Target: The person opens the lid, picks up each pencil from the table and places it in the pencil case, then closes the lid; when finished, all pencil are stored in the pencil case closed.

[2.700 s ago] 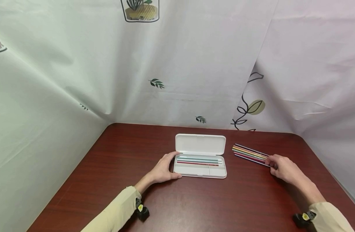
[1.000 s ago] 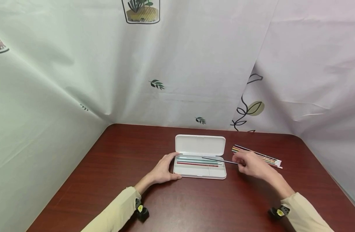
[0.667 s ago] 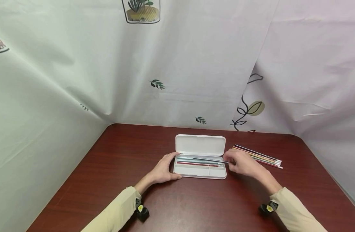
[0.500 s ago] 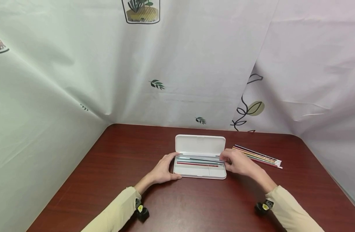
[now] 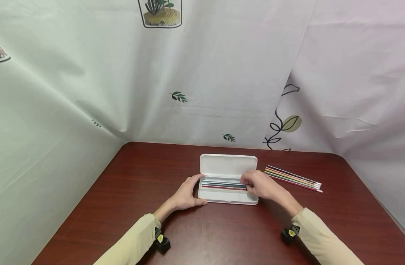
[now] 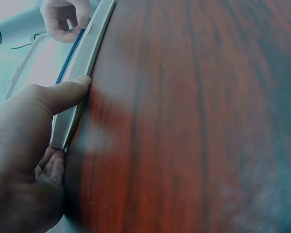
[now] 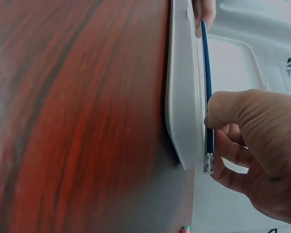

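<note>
A white pencil case (image 5: pixel 219 194) lies with its lid up, several pencils in its long rear compartment, among them a red pencil (image 5: pixel 222 187). My left hand (image 5: pixel 185 192) grips the case's left end, thumb at the front edge and fingers round the far side. Over the right part of the case, my right hand (image 5: pixel 261 184) pinches a dark blue pencil (image 7: pixel 208 73) near its metal eraser end. That pencil runs lengthwise along the case at rim height in the right wrist view; whether it touches the others is hidden.
To the right of the case, several more pencils (image 5: pixel 293 178) lie side by side on the dark red-brown table (image 5: pixel 222 235), eraser ends toward the right. A pale printed cloth (image 5: pixel 202 73) hangs behind and beside the table.
My right hand took a dark blue pencil from the near side of the loose pencils and carried it left, over the case, lining it up with those inside. The left hand has stayed put.
</note>
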Demonstrator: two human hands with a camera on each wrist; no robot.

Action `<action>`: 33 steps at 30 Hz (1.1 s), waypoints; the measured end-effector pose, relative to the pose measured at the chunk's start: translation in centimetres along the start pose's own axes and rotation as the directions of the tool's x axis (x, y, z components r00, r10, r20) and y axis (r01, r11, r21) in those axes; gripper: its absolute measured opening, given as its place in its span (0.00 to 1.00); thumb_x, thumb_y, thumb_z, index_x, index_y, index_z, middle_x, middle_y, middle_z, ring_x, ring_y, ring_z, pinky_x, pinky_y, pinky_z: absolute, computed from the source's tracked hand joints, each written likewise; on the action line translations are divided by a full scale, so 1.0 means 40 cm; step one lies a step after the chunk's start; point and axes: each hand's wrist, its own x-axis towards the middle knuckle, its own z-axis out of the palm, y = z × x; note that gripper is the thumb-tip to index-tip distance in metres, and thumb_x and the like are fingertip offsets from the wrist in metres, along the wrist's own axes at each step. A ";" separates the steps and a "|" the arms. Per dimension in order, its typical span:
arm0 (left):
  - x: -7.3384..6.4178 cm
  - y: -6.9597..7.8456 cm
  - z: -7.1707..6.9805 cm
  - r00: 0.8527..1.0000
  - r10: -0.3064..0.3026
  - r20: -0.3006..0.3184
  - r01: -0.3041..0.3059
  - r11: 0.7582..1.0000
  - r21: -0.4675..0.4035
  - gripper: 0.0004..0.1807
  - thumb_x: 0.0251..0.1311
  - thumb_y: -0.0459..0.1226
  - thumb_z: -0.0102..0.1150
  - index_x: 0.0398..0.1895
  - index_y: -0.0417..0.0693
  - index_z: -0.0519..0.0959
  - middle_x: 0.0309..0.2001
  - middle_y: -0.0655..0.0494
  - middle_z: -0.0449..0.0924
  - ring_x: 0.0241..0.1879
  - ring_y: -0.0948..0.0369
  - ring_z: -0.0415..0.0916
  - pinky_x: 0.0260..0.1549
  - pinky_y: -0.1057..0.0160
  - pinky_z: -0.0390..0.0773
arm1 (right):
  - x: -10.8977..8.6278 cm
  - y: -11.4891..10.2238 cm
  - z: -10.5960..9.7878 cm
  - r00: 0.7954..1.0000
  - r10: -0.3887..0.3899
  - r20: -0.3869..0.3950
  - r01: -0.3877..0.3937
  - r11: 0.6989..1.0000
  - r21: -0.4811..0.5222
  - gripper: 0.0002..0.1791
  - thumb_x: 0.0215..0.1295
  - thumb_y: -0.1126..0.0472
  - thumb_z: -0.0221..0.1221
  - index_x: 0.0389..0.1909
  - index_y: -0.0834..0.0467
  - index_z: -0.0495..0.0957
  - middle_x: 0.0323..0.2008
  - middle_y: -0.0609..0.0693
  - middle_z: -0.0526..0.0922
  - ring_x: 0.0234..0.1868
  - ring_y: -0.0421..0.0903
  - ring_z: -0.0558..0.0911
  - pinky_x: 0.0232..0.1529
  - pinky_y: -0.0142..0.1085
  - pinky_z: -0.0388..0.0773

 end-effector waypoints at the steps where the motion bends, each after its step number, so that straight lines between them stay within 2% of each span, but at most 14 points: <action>1: 0.000 0.000 0.000 1.000 0.000 0.000 0.000 1.000 0.001 0.48 0.44 0.43 0.79 0.69 0.39 0.65 0.66 0.44 0.69 0.63 0.47 0.65 0.60 0.44 0.65 | 0.003 -0.002 0.002 1.000 -0.001 0.003 0.001 1.000 -0.004 0.14 0.48 0.75 0.63 0.31 0.54 0.80 0.27 0.40 0.74 0.29 0.39 0.72 0.31 0.35 0.73; 6: 0.000 0.000 0.001 1.000 0.000 -0.001 0.000 1.000 0.005 0.48 0.44 0.43 0.79 0.69 0.39 0.65 0.66 0.44 0.69 0.63 0.47 0.65 0.60 0.44 0.65 | 0.018 -0.007 0.015 1.000 -0.008 -0.006 0.008 1.000 -0.027 0.13 0.47 0.75 0.62 0.30 0.54 0.79 0.27 0.40 0.74 0.29 0.39 0.72 0.31 0.35 0.73; 15: 0.001 -0.004 0.005 1.000 -0.006 0.002 0.006 1.000 -0.002 0.49 0.45 0.44 0.79 0.70 0.40 0.65 0.66 0.45 0.69 0.64 0.47 0.65 0.60 0.44 0.65 | 0.034 -0.007 0.039 0.998 -0.058 -0.033 0.058 0.998 -0.011 0.14 0.45 0.77 0.60 0.30 0.55 0.79 0.28 0.42 0.75 0.29 0.39 0.73 0.30 0.35 0.73; 22: 0.002 -0.002 0.003 1.000 -0.009 0.000 0.009 1.000 -0.010 0.49 0.45 0.44 0.79 0.70 0.40 0.65 0.66 0.45 0.69 0.64 0.47 0.65 0.60 0.44 0.65 | 0.031 -0.002 0.029 0.997 -0.051 -0.054 0.051 0.999 0.002 0.11 0.49 0.75 0.62 0.30 0.55 0.80 0.29 0.42 0.76 0.31 0.39 0.74 0.33 0.37 0.75; 28: 0.001 -0.002 0.004 1.000 -0.007 0.005 0.007 1.000 -0.007 0.49 0.45 0.43 0.79 0.70 0.40 0.64 0.66 0.44 0.69 0.64 0.47 0.65 0.61 0.44 0.64 | -0.011 0.022 -0.006 0.990 0.011 -0.142 -0.009 1.000 0.013 0.10 0.51 0.74 0.63 0.30 0.56 0.80 0.28 0.43 0.75 0.29 0.39 0.72 0.30 0.36 0.73; 33: 0.000 -0.001 0.001 1.000 -0.010 0.001 0.010 1.000 -0.009 0.49 0.44 0.43 0.80 0.70 0.40 0.65 0.66 0.44 0.69 0.64 0.47 0.65 0.61 0.44 0.65 | -0.076 0.062 -0.039 0.969 0.043 -0.243 -0.049 0.999 -0.016 0.12 0.49 0.76 0.66 0.31 0.58 0.81 0.29 0.42 0.76 0.28 0.40 0.74 0.29 0.37 0.74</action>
